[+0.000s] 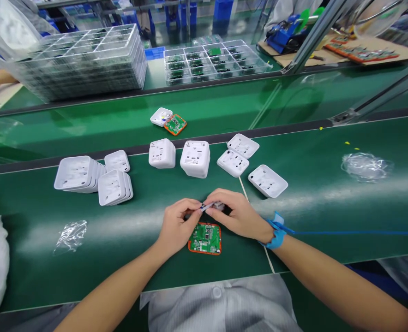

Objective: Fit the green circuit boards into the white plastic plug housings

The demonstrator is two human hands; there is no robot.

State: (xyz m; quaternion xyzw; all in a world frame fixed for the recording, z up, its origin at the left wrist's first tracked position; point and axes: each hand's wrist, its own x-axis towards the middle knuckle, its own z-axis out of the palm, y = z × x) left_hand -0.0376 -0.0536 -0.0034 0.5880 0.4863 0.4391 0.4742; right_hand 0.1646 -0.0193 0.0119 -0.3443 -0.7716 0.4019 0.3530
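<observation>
My left hand (181, 223) and my right hand (237, 212) meet above the green mat, fingertips pinched on a small pale part (207, 207). Its kind is hard to make out, since fingers cover most of it. Just below the hands lies a green circuit board (206, 237) with an orange edge, partly overlapped by my left hand. A blue wrist strap (276, 233) circles my right wrist, its cord running off to the right. Beyond my right hand rests a white plastic cover (268, 181), with two more white covers (237, 157) farther back.
Stacks of white covers stand at left (75, 173) and middle (195, 159). Clear plastic bits (70, 236) lie left, a clear coil (365, 166) right. On the conveyor sit an open white cover (160, 116) and orange-edged board (175, 124). Trays (86, 60) stand behind.
</observation>
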